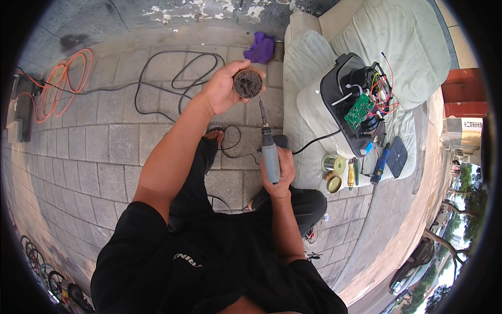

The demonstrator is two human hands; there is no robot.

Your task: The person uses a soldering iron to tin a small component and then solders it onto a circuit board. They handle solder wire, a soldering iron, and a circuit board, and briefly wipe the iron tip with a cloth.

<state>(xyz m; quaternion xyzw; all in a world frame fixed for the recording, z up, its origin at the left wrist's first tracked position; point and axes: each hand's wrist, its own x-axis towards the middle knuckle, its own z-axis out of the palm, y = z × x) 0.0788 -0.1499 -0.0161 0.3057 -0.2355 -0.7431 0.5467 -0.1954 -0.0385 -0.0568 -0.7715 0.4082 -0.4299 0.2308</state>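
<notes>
Over paving, left hand holds dark, crusted tin; right hand, grey soldering iron

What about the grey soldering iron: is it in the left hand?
No, the right hand grips the soldering iron, while the left hand holds a round tin.

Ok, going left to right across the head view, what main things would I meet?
Coiled orange cable → round tin of dark residue in the left hand → grey-handled soldering iron in the right hand → green circuit board → black square plate.
</notes>
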